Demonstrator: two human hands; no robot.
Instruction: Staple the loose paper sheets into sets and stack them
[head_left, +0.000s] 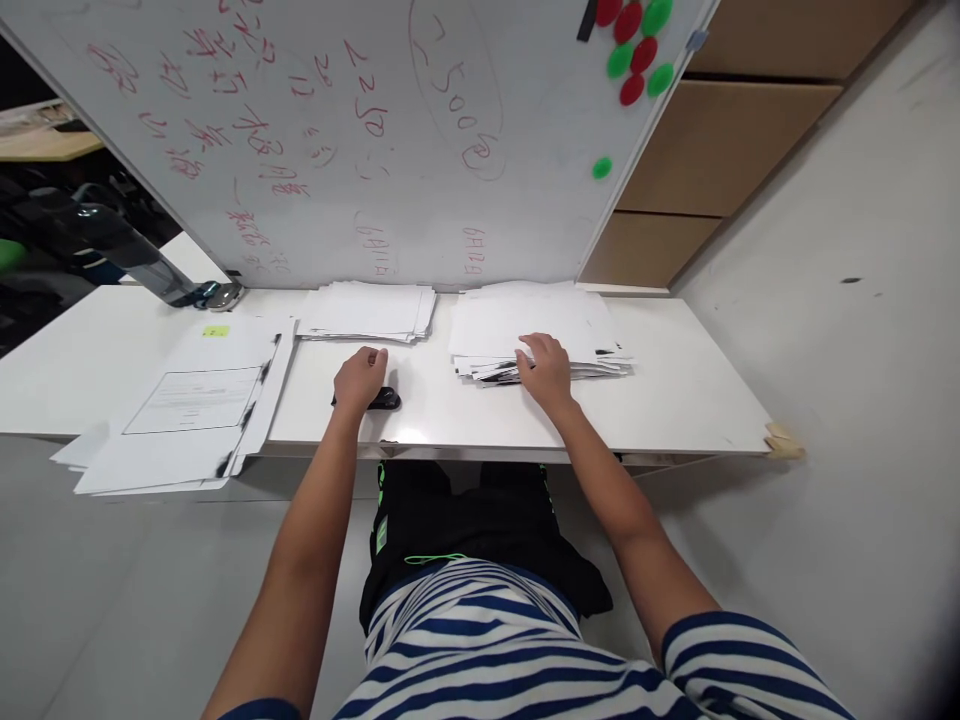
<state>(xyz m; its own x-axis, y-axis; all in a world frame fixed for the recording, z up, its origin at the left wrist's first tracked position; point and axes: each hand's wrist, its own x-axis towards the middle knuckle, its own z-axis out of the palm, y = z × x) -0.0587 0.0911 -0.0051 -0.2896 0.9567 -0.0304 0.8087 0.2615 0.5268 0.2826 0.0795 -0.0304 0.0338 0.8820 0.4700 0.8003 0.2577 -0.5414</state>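
Papers (529, 315): white, ragged stack, dark-marked edge, under right fingers (537, 343) toward twelve o'clock, thumb apart; left fingers (366, 362) curled, can't tell grip.

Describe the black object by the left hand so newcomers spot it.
Find the white table in front of the whiteboard. Near the table's front edge, the black object shows beside the left hand, its dark colour setting it apart from the paper stacks.

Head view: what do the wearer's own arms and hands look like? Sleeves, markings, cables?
Left hand and right hand are bare, as are both forearms; no gloves, wristwear, cables or markings visible. The right sleeve is short, ends above the elbow and has navy-blue and white stripes. Only the dark blue hem of the left sleeve shows clearly.
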